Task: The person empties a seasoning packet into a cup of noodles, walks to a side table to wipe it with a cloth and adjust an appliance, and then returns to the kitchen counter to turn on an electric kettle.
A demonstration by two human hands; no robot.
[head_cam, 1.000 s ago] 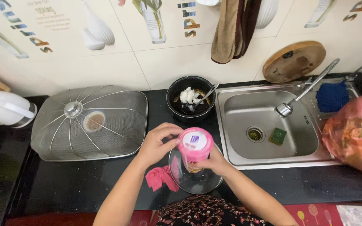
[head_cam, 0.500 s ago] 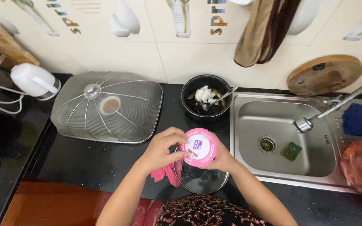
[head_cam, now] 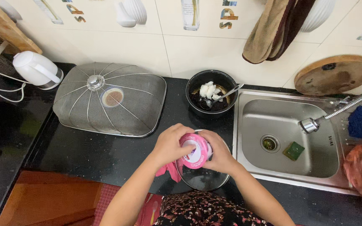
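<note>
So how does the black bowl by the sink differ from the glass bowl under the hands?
The black bowl is dark and opaque; the glass bowl is see-through. The black bowl holds white chunks and a spoon; the glass bowl looks empty. The black bowl stands at the back near the wall, the glass one at the front counter edge. Both are round and upright on the black counter.

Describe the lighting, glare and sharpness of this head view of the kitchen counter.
Head view: even, soft light with faint shadows; the polished black stone counter mirrors the mesh food cover dimly; the steel sink shows mild sheen, no blown glare; both hands, left hand and right hand, and the pink round lidded container are sharp; straight edges bow slightly toward the frame borders.
</note>
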